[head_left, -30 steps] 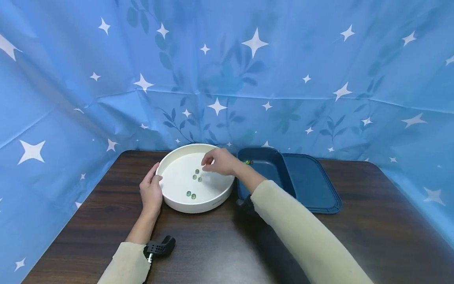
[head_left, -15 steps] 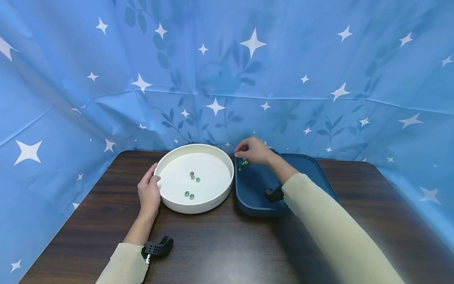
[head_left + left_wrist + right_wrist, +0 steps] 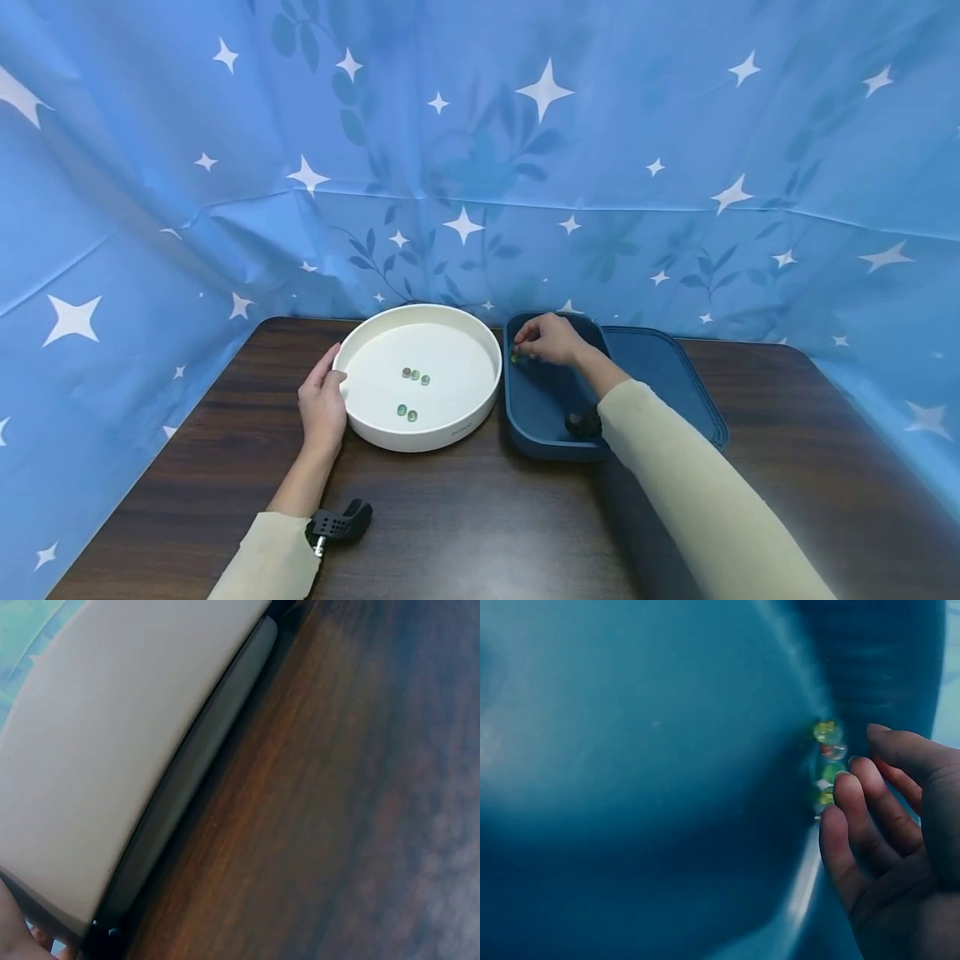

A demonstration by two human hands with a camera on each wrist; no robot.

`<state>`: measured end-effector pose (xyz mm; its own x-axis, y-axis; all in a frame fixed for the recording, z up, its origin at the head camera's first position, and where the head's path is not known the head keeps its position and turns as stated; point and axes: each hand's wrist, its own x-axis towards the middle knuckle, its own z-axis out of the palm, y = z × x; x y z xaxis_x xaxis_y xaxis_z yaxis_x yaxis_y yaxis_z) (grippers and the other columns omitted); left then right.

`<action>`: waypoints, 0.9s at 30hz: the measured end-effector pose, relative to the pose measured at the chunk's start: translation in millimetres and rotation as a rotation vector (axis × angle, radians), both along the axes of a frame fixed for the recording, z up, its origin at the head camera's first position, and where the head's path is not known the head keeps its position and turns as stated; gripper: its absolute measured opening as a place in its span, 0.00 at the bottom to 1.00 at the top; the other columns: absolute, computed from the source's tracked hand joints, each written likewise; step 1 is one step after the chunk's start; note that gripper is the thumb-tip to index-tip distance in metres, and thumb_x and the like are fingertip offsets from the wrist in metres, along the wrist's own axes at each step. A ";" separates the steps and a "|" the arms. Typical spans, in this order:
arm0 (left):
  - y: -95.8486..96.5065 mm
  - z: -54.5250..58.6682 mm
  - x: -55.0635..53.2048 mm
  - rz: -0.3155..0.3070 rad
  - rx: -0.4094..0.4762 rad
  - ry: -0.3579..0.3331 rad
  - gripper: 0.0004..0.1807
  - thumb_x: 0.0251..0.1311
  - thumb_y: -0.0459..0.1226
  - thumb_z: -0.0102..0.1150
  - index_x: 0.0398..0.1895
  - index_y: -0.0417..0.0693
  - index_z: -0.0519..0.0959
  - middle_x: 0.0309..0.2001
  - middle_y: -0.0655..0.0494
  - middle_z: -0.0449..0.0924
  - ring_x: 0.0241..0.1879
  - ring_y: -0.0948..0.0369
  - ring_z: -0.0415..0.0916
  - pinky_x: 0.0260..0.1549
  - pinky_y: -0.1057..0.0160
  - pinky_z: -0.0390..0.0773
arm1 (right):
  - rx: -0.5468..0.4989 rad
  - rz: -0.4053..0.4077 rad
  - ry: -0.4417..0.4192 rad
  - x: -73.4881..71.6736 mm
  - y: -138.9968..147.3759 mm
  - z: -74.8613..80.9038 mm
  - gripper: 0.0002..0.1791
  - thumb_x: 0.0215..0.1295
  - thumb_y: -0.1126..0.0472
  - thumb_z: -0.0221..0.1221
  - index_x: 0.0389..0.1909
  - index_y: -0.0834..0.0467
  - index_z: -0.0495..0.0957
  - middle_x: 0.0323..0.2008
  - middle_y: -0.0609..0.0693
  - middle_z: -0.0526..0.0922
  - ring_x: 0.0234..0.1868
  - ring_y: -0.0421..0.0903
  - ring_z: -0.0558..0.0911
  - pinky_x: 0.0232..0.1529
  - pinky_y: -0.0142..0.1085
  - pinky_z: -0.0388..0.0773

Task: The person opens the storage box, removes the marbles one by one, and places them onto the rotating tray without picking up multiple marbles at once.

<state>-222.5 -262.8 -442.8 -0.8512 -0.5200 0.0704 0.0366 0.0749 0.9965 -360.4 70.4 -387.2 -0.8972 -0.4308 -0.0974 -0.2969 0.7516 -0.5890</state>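
Observation:
At the left side of a round white tray, my left hand grips the rim with the thumb over the edge. Several clear greenish marbles lie on the tray floor. My right hand is inside a deep blue container, near its far left corner. In the right wrist view its fingers are loosely bent, with a gap between thumb and index finger. Several coloured marbles sit against the container wall beside the fingertips, partly hidden by them. Nothing is visible between thumb and index finger.
A flat blue lid or tray lies right of the container, partly under the right arm. Both containers stand on a dark wooden table. A blue curtain with white stars hangs behind the table.
My right hand has moved right from above the white tray to the blue container and then down into it. Marbles on the white tray have shifted slightly. My left hand stays at the rim.

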 end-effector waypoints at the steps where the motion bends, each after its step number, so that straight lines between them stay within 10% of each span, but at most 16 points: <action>1: 0.8 0.2 -0.1 -0.002 0.000 0.001 0.30 0.68 0.31 0.40 0.73 0.49 0.70 0.75 0.54 0.67 0.76 0.55 0.61 0.74 0.51 0.64 | 0.003 0.002 -0.005 -0.1 1.0 -2.1 0.10 0.70 0.58 0.61 0.46 0.58 0.86 0.36 0.53 0.87 0.35 0.43 0.82 0.37 0.33 0.82; 17: 5.4 0.8 -1.4 -0.022 0.025 0.012 0.30 0.68 0.31 0.40 0.74 0.50 0.70 0.75 0.54 0.66 0.76 0.55 0.62 0.74 0.51 0.65 | 0.035 0.022 -0.028 3.0 2.0 -8.0 0.09 0.70 0.64 0.59 0.44 0.58 0.86 0.41 0.52 0.89 0.36 0.42 0.82 0.37 0.33 0.82; 27: 1.2 -0.3 -0.5 -0.006 0.019 0.010 0.30 0.68 0.31 0.40 0.73 0.50 0.70 0.75 0.54 0.66 0.76 0.55 0.61 0.74 0.51 0.64 | -0.032 0.062 0.037 10.4 -7.5 23.2 0.11 0.70 0.58 0.61 0.46 0.59 0.86 0.38 0.55 0.88 0.38 0.51 0.84 0.35 0.35 0.81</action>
<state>-223.1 -261.5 -443.1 -0.8535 -0.5165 0.0694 0.0472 0.0559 0.9973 -350.0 62.8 -364.0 -0.8711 -0.4885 -0.0500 -0.3645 0.7116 -0.6006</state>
